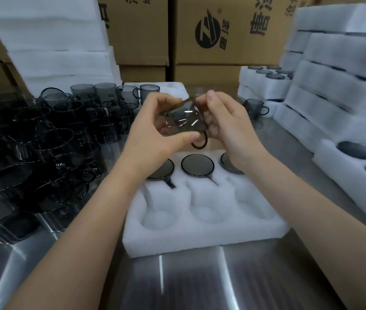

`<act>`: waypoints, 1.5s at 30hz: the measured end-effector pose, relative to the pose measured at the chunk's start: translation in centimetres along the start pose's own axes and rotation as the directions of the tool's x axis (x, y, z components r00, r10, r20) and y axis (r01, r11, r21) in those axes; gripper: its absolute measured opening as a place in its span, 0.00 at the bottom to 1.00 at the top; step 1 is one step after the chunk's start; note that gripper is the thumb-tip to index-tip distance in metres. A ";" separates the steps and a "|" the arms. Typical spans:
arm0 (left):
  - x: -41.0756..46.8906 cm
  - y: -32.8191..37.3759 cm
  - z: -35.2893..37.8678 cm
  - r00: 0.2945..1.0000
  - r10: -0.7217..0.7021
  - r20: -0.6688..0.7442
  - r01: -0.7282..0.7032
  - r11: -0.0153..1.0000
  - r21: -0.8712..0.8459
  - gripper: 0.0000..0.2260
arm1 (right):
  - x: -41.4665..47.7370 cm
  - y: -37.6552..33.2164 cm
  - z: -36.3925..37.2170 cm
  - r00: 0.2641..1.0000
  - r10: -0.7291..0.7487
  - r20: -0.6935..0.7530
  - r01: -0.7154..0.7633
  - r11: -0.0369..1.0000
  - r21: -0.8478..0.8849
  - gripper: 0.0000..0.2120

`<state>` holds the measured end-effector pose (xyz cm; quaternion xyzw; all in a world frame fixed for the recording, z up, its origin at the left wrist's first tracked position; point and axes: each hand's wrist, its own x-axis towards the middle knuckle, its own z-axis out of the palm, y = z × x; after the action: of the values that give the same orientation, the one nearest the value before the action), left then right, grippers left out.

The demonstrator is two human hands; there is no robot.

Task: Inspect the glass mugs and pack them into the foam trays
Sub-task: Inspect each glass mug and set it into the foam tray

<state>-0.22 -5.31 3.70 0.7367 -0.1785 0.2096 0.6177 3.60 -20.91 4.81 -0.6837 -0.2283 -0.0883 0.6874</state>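
This is a packing station in a warehouse or factory stockroom; a brushed steel worktop (pixel 177 283) carries an open white foam tray (pixel 200 233) with moulded round pockets; its far row of pockets holds mugs, its near row shows bare foam; left of that tray crowd many loose smoked-glass mugs (pixel 43 142); right of it rise stacks of filled foam trays (pixel 334 97); behind it stand brown cardboard cartons (pixel 222 30) printed with a black logo and Chinese characters; behind it to the left lean slabs of white foam sheet (pixel 50 41).
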 end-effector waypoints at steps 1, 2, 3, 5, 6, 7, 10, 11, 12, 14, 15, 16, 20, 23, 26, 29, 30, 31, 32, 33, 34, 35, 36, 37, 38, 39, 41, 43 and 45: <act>0.0 0.2 0.0 1.000 0.000 -0.031 0.000 1.000 0.007 0.23 | 0.0 0.0 -0.1 0.998 -0.047 0.037 0.048 0.998 -0.044 0.09; 0.0 0.3 -0.1 0.998 0.005 -0.056 -0.004 1.000 0.031 0.22 | -0.1 0.0 -0.2 0.992 -0.093 0.090 0.100 0.992 -0.073 0.10; 0.0 0.3 -0.2 0.997 0.009 -0.071 -0.005 0.998 0.056 0.22 | -0.2 0.0 -0.2 0.981 -0.130 0.147 0.144 0.986 -0.088 0.14; 0.2 0.1 -0.3 0.995 -0.009 -0.095 0.017 0.997 0.076 0.22 | -0.5 0.0 -0.1 0.959 -0.164 0.232 0.205 0.964 -0.167 0.21; 0.3 0.1 -0.3 0.993 -0.025 -0.113 0.033 0.997 0.064 0.22 | -0.6 0.2 0.0 0.951 -0.171 0.258 0.230 0.949 -0.218 0.24; 0.3 0.1 -0.3 0.991 -0.039 -0.131 0.045 0.998 0.047 0.21 | -0.6 0.4 0.1 0.948 -0.167 0.269 0.235 0.941 -0.243 0.26; 0.2 0.4 -0.4 0.994 -0.005 -0.106 0.005 1.000 -0.003 0.18 | -0.4 0.7 0.1 0.959 -0.128 0.252 0.192 0.949 -0.251 0.29; 0.1 0.4 -0.4 0.998 0.015 -0.067 -0.015 1.000 0.001 0.20 | -0.3 0.7 0.1 0.965 -0.122 0.232 0.182 0.949 -0.257 0.29; 0.1 0.3 -0.4 0.999 0.028 -0.017 -0.028 0.999 0.020 0.25 | -0.2 0.7 0.0 0.970 -0.124 0.210 0.178 0.949 -0.260 0.29; 0.0 0.1 -0.2 0.998 0.017 0.067 -0.022 0.996 0.088 0.32 | -0.3 0.6 0.0 0.976 -0.127 0.176 0.172 0.948 -0.269 0.28; 0.0 0.1 -0.1 0.996 0.010 0.092 -0.023 0.989 0.144 0.35 | -0.3 0.6 0.1 0.977 -0.120 0.176 0.168 0.942 -0.290 0.28; 0.0 0.0 0.1 0.994 0.012 0.105 -0.034 0.978 0.207 0.38 | -0.4 0.5 0.2 0.977 -0.109 0.184 0.165 0.931 -0.324 0.29; 0.0 -0.3 0.2 0.992 0.100 0.079 -0.118 0.953 0.280 0.36 | -0.5 0.6 0.0 0.973 -0.047 0.226 0.140 0.897 -0.418 0.27; -0.1 -0.2 0.6 0.984 0.173 0.050 -0.180 0.933 0.313 0.28 | -0.5 0.6 -0.3 0.973 -0.034 0.229 0.126 0.909 -0.398 0.23; -0.2 -0.1 0.7 0.978 0.203 0.044 -0.206 0.921 0.331 0.27 | -0.5 0.3 -0.1 0.979 -0.080 0.189 0.148 0.912 -0.383 0.21; -0.2 0.0 0.6 0.976 0.205 0.070 -0.217 0.909 0.356 0.29 | -0.6 -0.1 0.0 0.991 -0.051 0.124 0.082 0.964 -0.253 0.16; -0.3 0.1 0.5 0.975 0.204 0.085 -0.221 0.904 0.367 0.30 | -0.6 -0.3 0.0 0.994 -0.017 0.107 0.036 0.982 -0.185 0.15; -0.3 0.2 0.5 0.974 0.205 0.101 -0.228 0.895 0.384 0.31 | -0.6 -0.5 0.1 0.996 0.021 0.089 -0.009 0.992 -0.124 0.15; -0.4 0.2 0.5 0.971 0.208 0.117 -0.238 0.885 0.400 0.31 | -0.6 -0.5 0.1 0.996 0.054 0.071 -0.048 0.996 -0.080 0.15; -0.4 0.3 0.4 0.968 0.213 0.130 -0.248 0.877 0.411 0.32 | -0.6 -0.6 0.1 0.995 0.079 0.056 -0.076 0.996 -0.052 0.15; -0.4 0.3 0.4 0.967 0.216 0.138 -0.254 0.874 0.414 0.33 | -0.5 -0.5 0.1 0.994 0.096 0.051 -0.094 0.995 -0.029 0.15; -0.4 0.2 0.4 0.967 0.215 0.139 -0.254 0.876 0.410 0.33 | -0.4 -0.4 0.1 0.992 0.109 0.059 -0.109 0.994 0.004 0.15; -0.4 0.2 0.4 0.969 0.210 0.134 -0.246 0.882 0.402 0.34 | -0.3 -0.3 0.1 0.989 0.125 0.078 -0.129 0.990 0.054 0.16; -0.5 0.2 0.4 0.971 0.204 0.123 -0.236 0.889 0.392 0.34 | -0.1 -0.2 0.1 0.982 0.151 0.109 -0.165 0.978 0.126 0.17; -0.5 0.2 0.4 0.974 0.199 0.112 -0.227 0.896 0.382 0.34 | 0.0 -0.2 0.0 0.971 0.185 0.152 -0.215 0.954 0.210 0.19; -0.4 0.2 0.4 0.975 0.194 0.104 -0.219 0.903 0.369 0.33 | 0.1 -0.2 0.0 0.955 0.213 0.206 -0.267 0.922 0.282 0.22; -0.4 0.1 0.4 0.979 0.184 0.092 -0.205 0.916 0.346 0.32 | 0.0 -0.2 0.0 0.917 0.222 0.330 -0.327 0.893 0.309 0.27; -0.4 0.0 0.5 0.978 0.195 0.073 -0.208 0.906 0.370 0.30 | -0.2 -0.1 -0.1 0.904 0.194 0.381 -0.297 0.925 0.235 0.24; -0.4 0.1 0.6 0.975 0.216 0.056 -0.218 0.872 0.437 0.32 | -0.3 0.0 0.0 0.934 0.164 0.317 -0.230 0.956 0.181 0.16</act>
<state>-0.53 -5.92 3.45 0.8331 -0.2096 0.3106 0.4069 3.30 -20.99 4.71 -0.6301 -0.2675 0.1109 0.7205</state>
